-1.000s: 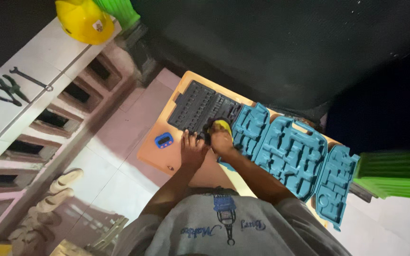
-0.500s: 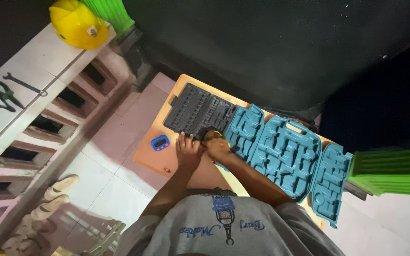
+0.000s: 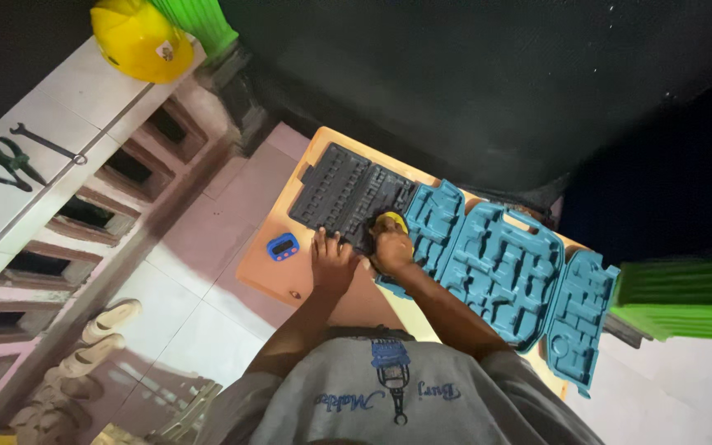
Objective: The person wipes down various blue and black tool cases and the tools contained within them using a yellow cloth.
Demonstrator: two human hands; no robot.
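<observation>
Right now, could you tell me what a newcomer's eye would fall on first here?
Most striking is the teal moulded tool case, opened flat across the right of the orange table. Beside it, the left hand rests at the edge of a black tray while the right hand grips a small yellow object. A yellow hard hat sits on the ledge, upper left.

A small yellow object (image 3: 391,220) rests on the near right corner of the dark grey moulded tool tray (image 3: 348,192), which lies flat just left of the open blue tool case (image 3: 504,272)
</observation>
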